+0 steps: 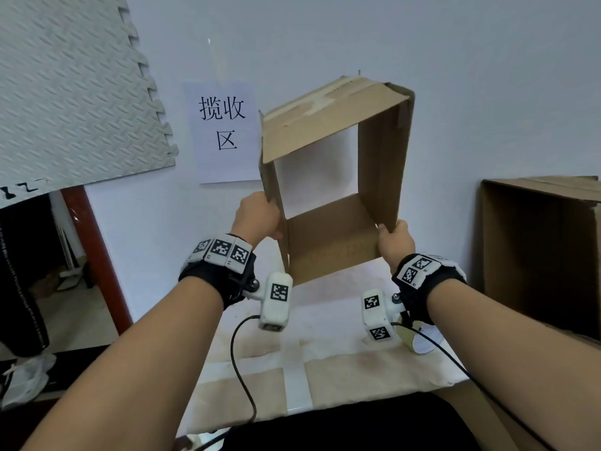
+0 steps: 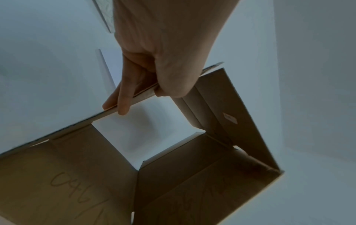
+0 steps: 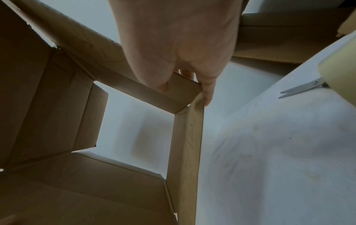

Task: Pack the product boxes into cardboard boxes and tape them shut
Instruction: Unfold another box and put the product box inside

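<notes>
Hands raised over the table (image 1: 325,362): left hand (image 1: 257,216) and right hand (image 1: 395,242) each pinch a near edge of the cardboard box (image 1: 331,242), held aloft with both ends unfolded, apparently for squaring; scissors (image 3: 300,89) and tape roll (image 3: 339,79) lie rightward, a second carton (image 1: 533,242) beyond.

Pale wall (image 1: 455,43) (paper sign (image 1: 224,131) attached), grey foam mat (image 1: 71,92).

head: from above and behind the forearms, facing forward and down, mid-range.
left wrist: along the left hand (image 2: 165,50), very close, looking up through the cardboard box (image 2: 192,175).
right wrist: along the right hand (image 3: 179,44), very close.
shared: the open box interior.
</notes>
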Demonstrator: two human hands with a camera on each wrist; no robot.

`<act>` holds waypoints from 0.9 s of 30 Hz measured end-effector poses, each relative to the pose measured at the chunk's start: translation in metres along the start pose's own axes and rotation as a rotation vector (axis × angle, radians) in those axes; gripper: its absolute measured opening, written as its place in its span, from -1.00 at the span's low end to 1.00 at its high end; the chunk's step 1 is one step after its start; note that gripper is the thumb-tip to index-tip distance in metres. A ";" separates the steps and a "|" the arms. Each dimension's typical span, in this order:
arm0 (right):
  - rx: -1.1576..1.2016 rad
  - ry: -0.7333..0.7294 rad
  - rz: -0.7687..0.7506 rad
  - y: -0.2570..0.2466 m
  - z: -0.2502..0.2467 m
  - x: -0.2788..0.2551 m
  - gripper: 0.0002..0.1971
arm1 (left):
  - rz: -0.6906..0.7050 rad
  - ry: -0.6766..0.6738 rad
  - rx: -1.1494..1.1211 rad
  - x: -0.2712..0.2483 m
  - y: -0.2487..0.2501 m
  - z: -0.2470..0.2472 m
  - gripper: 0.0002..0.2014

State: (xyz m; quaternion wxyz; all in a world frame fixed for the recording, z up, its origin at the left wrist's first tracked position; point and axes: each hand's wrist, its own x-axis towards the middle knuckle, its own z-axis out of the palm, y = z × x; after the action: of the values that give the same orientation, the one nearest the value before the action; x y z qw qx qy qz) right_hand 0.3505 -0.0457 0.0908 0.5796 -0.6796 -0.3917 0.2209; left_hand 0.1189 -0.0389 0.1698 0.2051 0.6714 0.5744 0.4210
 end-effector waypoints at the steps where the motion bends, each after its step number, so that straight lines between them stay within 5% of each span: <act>1: 0.007 0.027 -0.020 -0.003 -0.003 0.001 -0.60 | 0.002 0.008 -0.098 0.000 0.004 -0.004 -0.74; 5: 0.038 0.162 -0.140 -0.016 -0.016 0.012 -0.42 | -0.036 0.010 -0.426 0.003 0.020 -0.028 -0.87; 10: 0.011 0.177 -0.248 -0.040 -0.033 0.015 -0.28 | -0.156 -0.009 -0.863 0.008 0.032 -0.039 -0.64; 16: -0.043 0.013 -0.372 -0.067 -0.022 0.009 -0.35 | -0.245 0.051 -1.236 0.010 0.054 -0.028 -0.63; 23: -0.050 0.008 -0.384 -0.071 -0.024 0.006 -0.47 | -0.284 -0.054 -1.610 0.009 0.058 -0.035 -0.74; 27: -0.049 -0.003 -0.391 -0.070 -0.021 0.003 -0.48 | -0.329 -0.013 -1.611 0.012 0.051 -0.029 -0.80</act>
State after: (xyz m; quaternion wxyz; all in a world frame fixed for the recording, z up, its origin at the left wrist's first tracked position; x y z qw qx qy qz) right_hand 0.3490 -0.0548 0.1634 0.5943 -0.6041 -0.5223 0.0956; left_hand 0.1257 -0.0465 0.2291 0.6865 0.2282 0.1860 0.6649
